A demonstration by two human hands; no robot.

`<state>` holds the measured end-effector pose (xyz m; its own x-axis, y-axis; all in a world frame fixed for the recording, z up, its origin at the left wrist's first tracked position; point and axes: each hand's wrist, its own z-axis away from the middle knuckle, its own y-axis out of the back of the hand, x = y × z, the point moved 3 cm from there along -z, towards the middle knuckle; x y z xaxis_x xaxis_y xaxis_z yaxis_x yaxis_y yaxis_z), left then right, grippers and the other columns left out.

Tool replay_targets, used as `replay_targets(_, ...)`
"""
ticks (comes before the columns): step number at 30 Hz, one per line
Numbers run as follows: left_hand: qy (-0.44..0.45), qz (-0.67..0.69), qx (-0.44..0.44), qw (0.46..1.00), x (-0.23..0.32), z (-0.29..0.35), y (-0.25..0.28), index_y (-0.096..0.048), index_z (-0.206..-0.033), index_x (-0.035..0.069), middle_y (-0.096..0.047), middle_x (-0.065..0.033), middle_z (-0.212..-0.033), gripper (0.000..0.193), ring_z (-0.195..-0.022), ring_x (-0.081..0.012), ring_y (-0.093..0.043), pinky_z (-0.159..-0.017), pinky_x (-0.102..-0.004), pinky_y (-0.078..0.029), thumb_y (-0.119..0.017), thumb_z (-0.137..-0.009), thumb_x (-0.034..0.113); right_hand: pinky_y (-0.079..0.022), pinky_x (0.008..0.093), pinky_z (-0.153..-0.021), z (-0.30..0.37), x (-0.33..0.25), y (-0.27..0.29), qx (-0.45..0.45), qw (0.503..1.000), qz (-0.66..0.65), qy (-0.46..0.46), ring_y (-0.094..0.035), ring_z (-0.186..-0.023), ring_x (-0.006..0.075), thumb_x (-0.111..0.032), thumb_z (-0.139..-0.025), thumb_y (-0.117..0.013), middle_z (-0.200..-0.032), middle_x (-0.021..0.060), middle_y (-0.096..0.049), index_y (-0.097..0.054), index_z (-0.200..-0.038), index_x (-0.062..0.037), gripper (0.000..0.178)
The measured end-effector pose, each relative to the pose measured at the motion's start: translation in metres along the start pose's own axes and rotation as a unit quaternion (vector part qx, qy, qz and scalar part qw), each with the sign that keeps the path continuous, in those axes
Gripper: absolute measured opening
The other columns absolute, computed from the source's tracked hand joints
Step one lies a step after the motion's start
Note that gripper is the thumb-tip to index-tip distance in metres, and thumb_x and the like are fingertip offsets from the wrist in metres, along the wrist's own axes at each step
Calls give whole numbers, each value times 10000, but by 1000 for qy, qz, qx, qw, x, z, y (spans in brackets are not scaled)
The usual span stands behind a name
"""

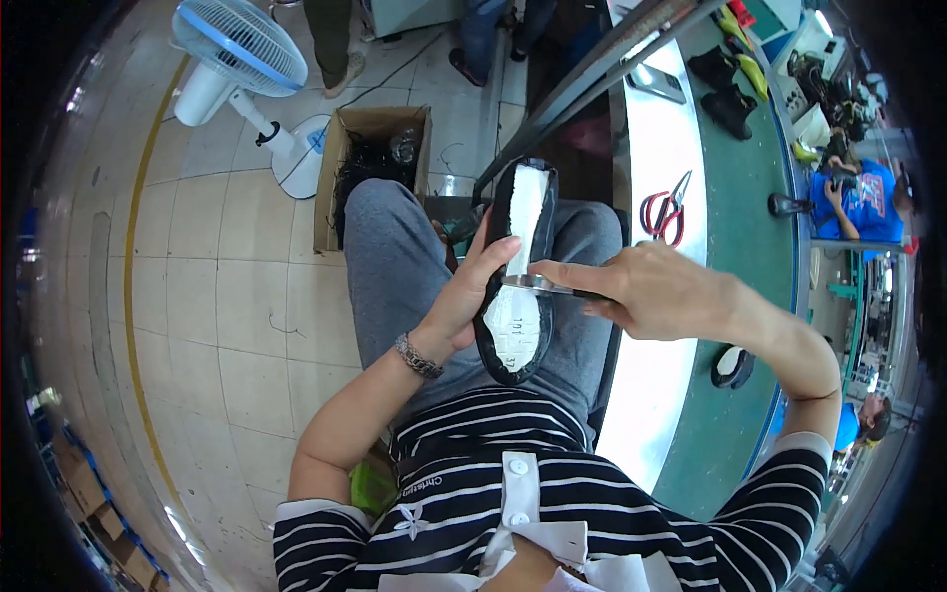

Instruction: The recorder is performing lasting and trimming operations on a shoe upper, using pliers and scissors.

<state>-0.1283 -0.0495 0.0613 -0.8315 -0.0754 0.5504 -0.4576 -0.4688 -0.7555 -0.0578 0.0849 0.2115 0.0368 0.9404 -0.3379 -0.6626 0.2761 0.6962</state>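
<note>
A black shoe [520, 340] with a white underside facing up is held above my lap. My left hand [464, 299] is closed around its left side, the thumb pressing on the white surface. In my right hand [656, 291] is a slim metal hand tool [531, 282] with a dark handle, whose exact kind I cannot make out. Its shiny end lies across the middle of the shoe's underside, and my index finger is stretched along it.
On the white bench edge [646, 395] to my right lie red-handled scissors [668, 212] and a phone [655, 83]. Dark shoes [730, 109] stand on the green belt [745, 286]. A metal bar [592, 79] slants ahead. A cardboard box [326, 212] and a fan [240, 49] are left.
</note>
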Motion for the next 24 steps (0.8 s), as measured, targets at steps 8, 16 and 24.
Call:
replay_targets(8, -1, 0, -19, 1000, 3, 0, 7, -201, -1543, 179, -556, -27, -1212, 712, -982, -80, -572, -844, -256, -496, -587, -957, 298, -486, 391, -487, -35, 14, 39, 265, 956, 56, 110, -618, -521, 295, -176, -911, -614, -790, 147, -676, -339, -1481, -234, 635)
replay_targets(16, 45, -18, -27, 998, 9, 0, 15, -121, -1556, 188, -520, -47, -1267, 791, -1033, -109, -564, -854, -283, -497, -610, -940, 274, -449, 311, -446, -40, 22, 7, 231, 969, 65, 62, -581, -448, 198, -219, -975, -539, -540, 95, -561, -262, -1510, -235, 603)
replay_targets(24, 125, -37, -16, 991, 9, 5, 22, -55, -1552, 191, -562, -39, -1122, 947, -986, -109, -591, -817, -302, -519, -706, -865, 178, -421, 352, -417, -32, 15, -3, 203, 977, 44, 48, -538, -418, 224, -193, -954, -567, -603, 106, -599, -285, -1507, -242, 622)
